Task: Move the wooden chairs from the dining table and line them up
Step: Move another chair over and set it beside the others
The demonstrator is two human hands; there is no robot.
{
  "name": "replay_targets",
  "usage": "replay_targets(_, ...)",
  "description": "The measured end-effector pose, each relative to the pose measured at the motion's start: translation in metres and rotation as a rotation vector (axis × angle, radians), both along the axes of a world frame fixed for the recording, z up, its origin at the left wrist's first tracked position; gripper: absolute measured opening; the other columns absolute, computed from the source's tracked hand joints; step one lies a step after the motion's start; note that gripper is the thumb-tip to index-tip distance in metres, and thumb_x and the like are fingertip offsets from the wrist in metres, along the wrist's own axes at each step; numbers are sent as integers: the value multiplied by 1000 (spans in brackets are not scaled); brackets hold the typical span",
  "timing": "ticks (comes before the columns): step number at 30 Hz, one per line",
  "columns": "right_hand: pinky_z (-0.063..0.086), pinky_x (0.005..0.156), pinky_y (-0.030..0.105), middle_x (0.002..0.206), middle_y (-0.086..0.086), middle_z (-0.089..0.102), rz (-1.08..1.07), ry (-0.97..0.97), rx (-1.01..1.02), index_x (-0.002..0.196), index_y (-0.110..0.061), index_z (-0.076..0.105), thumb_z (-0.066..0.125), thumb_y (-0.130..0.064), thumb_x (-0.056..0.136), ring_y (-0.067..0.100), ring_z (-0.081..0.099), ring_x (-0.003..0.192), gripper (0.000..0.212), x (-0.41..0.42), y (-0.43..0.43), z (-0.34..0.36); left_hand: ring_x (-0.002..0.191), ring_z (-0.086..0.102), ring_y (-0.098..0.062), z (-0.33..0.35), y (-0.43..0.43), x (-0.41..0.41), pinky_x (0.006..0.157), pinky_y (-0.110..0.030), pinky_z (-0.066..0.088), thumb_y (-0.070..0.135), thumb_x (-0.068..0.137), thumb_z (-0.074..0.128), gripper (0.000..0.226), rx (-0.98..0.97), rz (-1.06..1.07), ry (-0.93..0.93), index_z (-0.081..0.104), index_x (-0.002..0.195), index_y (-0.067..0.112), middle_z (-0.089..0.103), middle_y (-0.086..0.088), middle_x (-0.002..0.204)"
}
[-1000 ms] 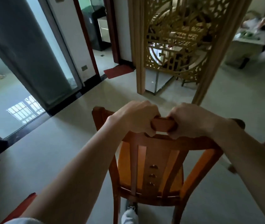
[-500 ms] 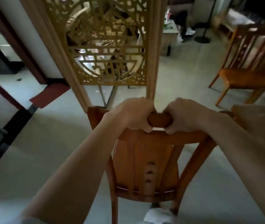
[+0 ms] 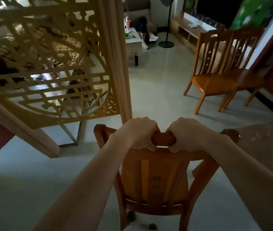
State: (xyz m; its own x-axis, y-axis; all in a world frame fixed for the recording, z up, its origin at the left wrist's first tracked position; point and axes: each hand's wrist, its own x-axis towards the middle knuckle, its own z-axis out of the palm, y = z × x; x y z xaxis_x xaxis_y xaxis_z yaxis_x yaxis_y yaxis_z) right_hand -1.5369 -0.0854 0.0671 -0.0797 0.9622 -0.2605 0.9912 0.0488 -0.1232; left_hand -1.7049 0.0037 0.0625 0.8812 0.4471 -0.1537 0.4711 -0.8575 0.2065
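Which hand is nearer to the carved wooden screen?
Left. The left hand grips the chair's top rail just right of the carved wooden screen; the right hand grips the rail farther from it.

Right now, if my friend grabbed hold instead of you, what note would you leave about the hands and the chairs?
Left hand: shut on the top rail of the held chair.
Right hand: shut on the same rail, beside the left; a short bit of rail shows between them.
Held chair: right in front, back towards you, near the carved screen.
Done: two chairs stand side by side by the right wall.
Left: take the held chair across the open floor and set it in that row. I cannot tell whether more chairs wait at the table.
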Motion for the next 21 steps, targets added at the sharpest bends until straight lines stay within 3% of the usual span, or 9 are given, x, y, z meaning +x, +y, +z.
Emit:
replay_targets(4, 47, 63, 27, 76, -13, 64, -88, -26, -25, 101, -31, 74, 78, -43, 75, 8, 61, 71, 29, 36, 54, -10, 59, 57, -3, -12, 67, 46, 55, -21, 40, 32, 80, 80, 18, 15, -96, 3, 63, 82, 35, 54, 18, 63)
replay_targets(8, 43, 57, 25, 64, -12, 57, -148, -39, -9, 79, -33, 65, 76, -43, 74, 6, 57, 61, 16, 71, 106, -12, 56, 56, -2, -16, 133, 88, 53, -22, 40, 32, 77, 81, 27, 13, -144, -3, 55, 71, 36, 57, 16, 61)
replay_targets(11, 47, 59, 26, 62, -11, 56, -227, -18, -11, 68, -36, 54, 77, -43, 75, 7, 56, 59, 25, 99, 131, -11, 55, 54, -3, -11, 165, 127, 50, -25, 37, 31, 72, 81, 24, 6, -197, 15, 58, 68, 33, 56, 13, 60)
replay_targets(15, 43, 55, 26, 58, -11, 55, -328, 27, -11, 58, -37, 47, 78, -38, 72, 8, 56, 56, 35, 144, 162, -12, 52, 52, -2, -10, 206, 180, 49, -23, 31, 29, 70, 82, 38, -16, -265, 13, 46, 59, 36, 54, 14, 56)
replay_targets(21, 38, 55, 22, 65, -13, 55, -368, 33, 3, 68, -41, 49, 77, -41, 75, 7, 56, 59, 28, 215, 206, -22, 57, 56, -1, -18, 259, 260, 53, -19, 34, 30, 75, 85, 34, -32, -328, 36, 53, 69, 38, 58, 17, 64)
